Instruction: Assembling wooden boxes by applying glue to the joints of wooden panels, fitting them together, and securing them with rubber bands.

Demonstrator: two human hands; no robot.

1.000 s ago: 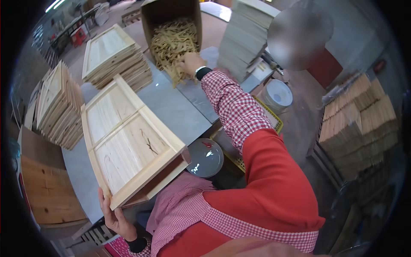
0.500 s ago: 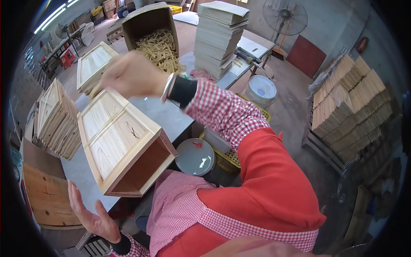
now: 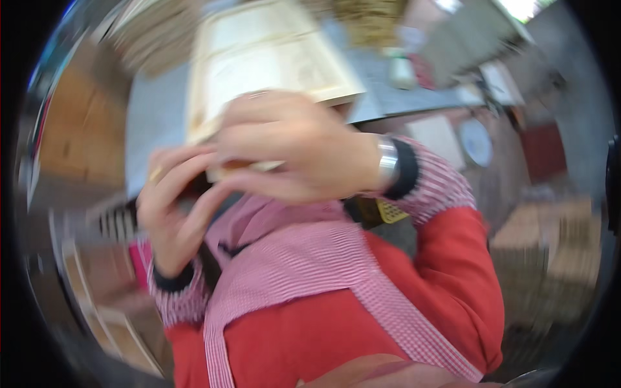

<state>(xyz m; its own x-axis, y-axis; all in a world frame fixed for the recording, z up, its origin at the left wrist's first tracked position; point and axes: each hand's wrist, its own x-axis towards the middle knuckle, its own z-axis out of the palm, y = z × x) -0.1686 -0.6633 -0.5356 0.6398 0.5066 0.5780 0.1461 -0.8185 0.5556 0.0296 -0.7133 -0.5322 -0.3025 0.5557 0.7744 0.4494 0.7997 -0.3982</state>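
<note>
Close in front of me my hands meet at the near end of a pale wooden box (image 3: 291,68), blurred by motion. My right hand (image 3: 291,145) is closed, its thumb and fingers pinching a pale band (image 3: 268,166), only a short piece of which shows. Fingers bent, my left hand (image 3: 171,207) touches the right one at the fingertips; whatever lies between its fingers is hidden. The box lies lengthwise on the blue-grey worktable (image 3: 155,110), a band (image 3: 259,40) running across its top. My hands cover most of its near end.
Panels are stacked (image 3: 155,39) left of the box. Beyond it lies a heap of tan bands (image 3: 372,22). A pale bottle-like container (image 3: 401,70) and a sheet stack (image 3: 462,48) stand right of it. A yellow basket (image 3: 390,211) and bundled boards (image 3: 550,239) are on my right.
My right hand has come back from the box's far end to its near end. My left hand, spread before, has risen and curled to meet it. The view has turned and blurred.
</note>
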